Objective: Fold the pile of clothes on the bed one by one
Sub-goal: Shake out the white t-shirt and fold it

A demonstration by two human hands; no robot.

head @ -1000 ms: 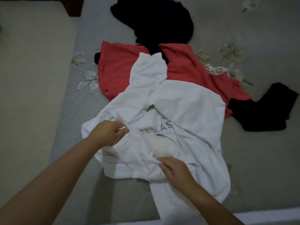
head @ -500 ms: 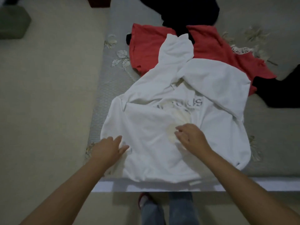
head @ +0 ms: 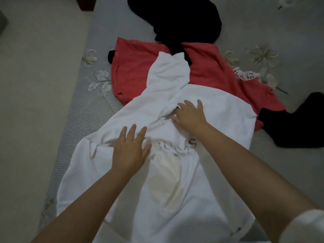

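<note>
Nearest the bed's edge: the white hoodie [head: 175, 190] lies spread front-up on the bed [head: 263, 172], its hem at the near edge, grey lettering across the chest.
Left hand: the left hand [head: 129, 151] lies flat on the chest, fingers spread, gripping nothing; half a second ago it was down at the hem's left corner.
Right hand: the right hand [head: 189, 116] rests open near the neckline, fingertips at a crease below the hood, clamped on nothing; before, it sat lower, on the pale patch at the middle.
Change: both hands have moved up the garment, from pinching cloth a second ago to pressing with open palms.
Meaning: I judge this as smoothing before the first fold; no fold is made yet.
Farther back: the hood overlaps the red garment [head: 140, 71], unfolded.
Farthest: a dark garment [head: 175, 16] is heaped beyond, another black garment [head: 294, 127] lies to the right; both wait their turn.
</note>
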